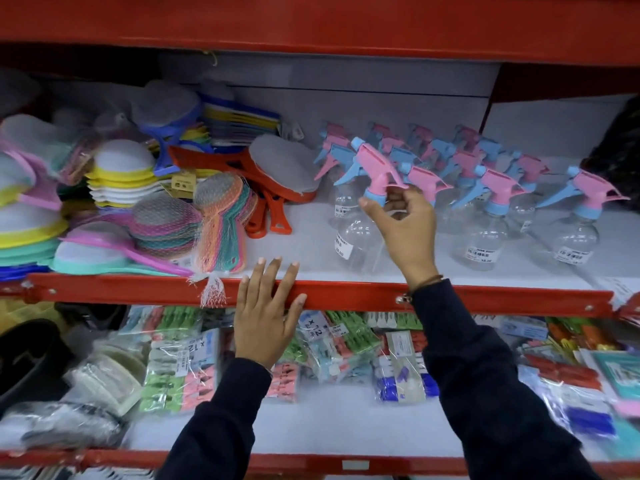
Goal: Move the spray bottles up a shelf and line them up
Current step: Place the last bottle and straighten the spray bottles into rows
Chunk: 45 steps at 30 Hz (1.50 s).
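Several clear spray bottles with pink and blue trigger heads stand on the upper white shelf (311,251), right of centre. My right hand (405,220) grips the neck of one clear spray bottle (356,244) with a pink head, at the front left of the group. Two more bottles (481,237) (576,237) stand in the front row to its right, and others crowd behind them. My left hand (268,306) lies flat with fingers spread on the red front edge (138,289) of that shelf and holds nothing.
Stacks of coloured scrub brushes and netted pads (214,216) fill the left half of the same shelf. Bags of clothes pegs (180,368) lie on the shelf below. A red shelf beam (311,26) runs overhead.
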Each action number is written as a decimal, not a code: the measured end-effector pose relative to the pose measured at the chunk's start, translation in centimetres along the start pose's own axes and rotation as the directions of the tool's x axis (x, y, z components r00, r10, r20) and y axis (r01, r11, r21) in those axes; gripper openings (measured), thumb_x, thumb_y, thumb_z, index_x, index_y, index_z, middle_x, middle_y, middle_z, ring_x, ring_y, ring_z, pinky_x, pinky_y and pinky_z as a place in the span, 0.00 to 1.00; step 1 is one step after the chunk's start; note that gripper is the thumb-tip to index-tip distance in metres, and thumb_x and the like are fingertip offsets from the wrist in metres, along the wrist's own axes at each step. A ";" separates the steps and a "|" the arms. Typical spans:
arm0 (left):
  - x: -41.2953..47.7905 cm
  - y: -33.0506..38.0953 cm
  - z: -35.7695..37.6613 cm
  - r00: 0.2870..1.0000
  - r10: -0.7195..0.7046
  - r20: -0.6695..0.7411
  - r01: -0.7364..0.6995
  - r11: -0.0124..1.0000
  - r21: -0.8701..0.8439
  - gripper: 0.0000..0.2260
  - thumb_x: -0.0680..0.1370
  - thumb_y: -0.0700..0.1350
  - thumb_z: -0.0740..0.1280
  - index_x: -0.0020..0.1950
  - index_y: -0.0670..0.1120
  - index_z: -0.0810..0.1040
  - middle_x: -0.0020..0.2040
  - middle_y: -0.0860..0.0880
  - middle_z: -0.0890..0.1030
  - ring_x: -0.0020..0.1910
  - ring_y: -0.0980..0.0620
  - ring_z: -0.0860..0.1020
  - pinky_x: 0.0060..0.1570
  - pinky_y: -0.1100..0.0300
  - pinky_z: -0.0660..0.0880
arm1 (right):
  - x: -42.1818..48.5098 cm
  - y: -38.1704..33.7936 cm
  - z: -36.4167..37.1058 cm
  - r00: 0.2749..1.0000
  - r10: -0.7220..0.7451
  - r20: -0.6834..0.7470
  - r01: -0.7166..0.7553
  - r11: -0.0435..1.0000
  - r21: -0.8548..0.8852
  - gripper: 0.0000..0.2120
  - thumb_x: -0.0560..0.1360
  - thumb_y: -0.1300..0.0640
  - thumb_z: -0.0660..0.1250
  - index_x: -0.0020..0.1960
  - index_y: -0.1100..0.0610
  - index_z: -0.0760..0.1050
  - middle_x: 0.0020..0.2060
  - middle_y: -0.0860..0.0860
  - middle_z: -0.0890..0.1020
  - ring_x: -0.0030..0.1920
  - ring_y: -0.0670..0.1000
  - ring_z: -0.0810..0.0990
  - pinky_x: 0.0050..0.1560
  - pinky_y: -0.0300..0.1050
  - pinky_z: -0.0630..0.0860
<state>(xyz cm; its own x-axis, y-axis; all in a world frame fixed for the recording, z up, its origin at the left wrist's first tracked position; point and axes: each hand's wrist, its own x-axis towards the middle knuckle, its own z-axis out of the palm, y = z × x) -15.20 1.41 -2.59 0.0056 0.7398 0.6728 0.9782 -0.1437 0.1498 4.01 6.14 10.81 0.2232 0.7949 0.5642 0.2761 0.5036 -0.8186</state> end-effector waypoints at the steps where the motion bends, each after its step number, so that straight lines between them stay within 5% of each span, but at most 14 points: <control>1: 0.0 0.0 0.0 1.000 -0.001 0.004 0.001 1.000 0.000 0.22 0.80 0.58 0.51 0.72 0.52 0.64 0.71 0.46 0.69 0.73 0.47 0.58 0.73 0.54 0.47 | 0.3 0.5 0.7 1.000 0.016 -0.004 -0.016 1.000 -0.007 0.13 0.67 0.52 0.75 0.47 0.55 0.76 0.36 0.45 0.78 0.35 0.41 0.74 0.39 0.35 0.73; 7: -0.1 -0.1 -0.1 1.000 0.006 0.021 -0.006 1.000 -0.004 0.22 0.80 0.58 0.51 0.72 0.52 0.64 0.71 0.46 0.69 0.73 0.47 0.58 0.73 0.54 0.47 | 0.6 3.3 3.2 0.999 -0.022 -0.028 0.018 0.991 -0.133 0.16 0.67 0.54 0.75 0.50 0.60 0.77 0.45 0.59 0.82 0.41 0.54 0.79 0.44 0.45 0.75; 15: -0.2 -0.1 -0.3 0.999 -0.004 0.048 0.006 0.999 -0.034 0.22 0.80 0.57 0.51 0.72 0.52 0.64 0.71 0.47 0.69 0.74 0.47 0.57 0.73 0.54 0.47 | 0.0 3.0 4.0 0.994 -0.039 -0.099 0.018 0.977 -0.210 0.14 0.67 0.53 0.74 0.50 0.56 0.77 0.47 0.54 0.83 0.44 0.52 0.81 0.48 0.54 0.79; 26: 2.0 2.9 -2.9 0.992 -0.094 0.078 0.113 0.950 -0.291 0.23 0.80 0.57 0.52 0.74 0.52 0.59 0.71 0.50 0.68 0.73 0.52 0.61 0.73 0.58 0.40 | -2.1 3.2 0.9 0.991 0.111 0.076 -0.105 0.992 -0.072 0.19 0.76 0.47 0.62 0.61 0.58 0.74 0.59 0.54 0.80 0.56 0.48 0.77 0.47 0.23 0.69; 30: 6.1 4.3 -3.0 0.942 -0.085 0.324 0.224 0.880 -0.420 0.25 0.80 0.50 0.56 0.76 0.51 0.53 0.74 0.48 0.64 0.72 0.47 0.63 0.74 0.53 0.52 | -2.8 3.9 0.2 0.951 0.235 0.203 -0.209 0.968 -0.142 0.25 0.78 0.39 0.51 0.62 0.54 0.73 0.58 0.55 0.80 0.58 0.54 0.77 0.60 0.49 0.71; 35: 8.6 3.9 -1.9 0.884 -0.036 0.467 0.286 0.831 -0.477 0.27 0.78 0.43 0.57 0.76 0.52 0.53 0.72 0.49 0.68 0.69 0.45 0.69 0.66 0.49 0.66 | -2.7 3.8 0.3 0.936 0.273 0.221 -0.233 0.953 -0.193 0.37 0.75 0.34 0.48 0.52 0.69 0.73 0.52 0.67 0.80 0.53 0.63 0.79 0.59 0.64 0.72; 41: 8.2 4.1 -2.0 0.913 -0.060 0.404 0.257 0.853 -0.454 0.26 0.78 0.44 0.59 0.75 0.52 0.56 0.71 0.51 0.70 0.67 0.46 0.70 0.65 0.51 0.67 | -3.1 3.3 -0.3 0.941 0.250 0.229 -0.214 0.962 -0.169 0.36 0.75 0.34 0.49 0.51 0.69 0.73 0.52 0.68 0.79 0.54 0.62 0.79 0.59 0.61 0.72; 45: 6.7 6.5 -2.6 0.985 -0.172 0.028 0.153 0.777 -0.611 0.20 0.77 0.43 0.62 0.69 0.47 0.67 0.66 0.49 0.72 0.66 0.51 0.69 0.64 0.59 0.64 | -3.6 3.3 -3.0 0.995 0.095 0.008 -0.095 0.995 -0.005 0.24 0.77 0.40 0.52 0.53 0.56 0.77 0.49 0.61 0.82 0.47 0.47 0.79 0.49 0.39 0.74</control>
<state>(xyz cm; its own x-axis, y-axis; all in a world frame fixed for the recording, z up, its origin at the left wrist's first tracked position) -9.34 3.72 4.73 -0.1567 0.7715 0.6166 0.6340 -0.4002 0.6618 6.94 3.93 6.40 0.2406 0.8418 0.4832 0.2583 0.4243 -0.8679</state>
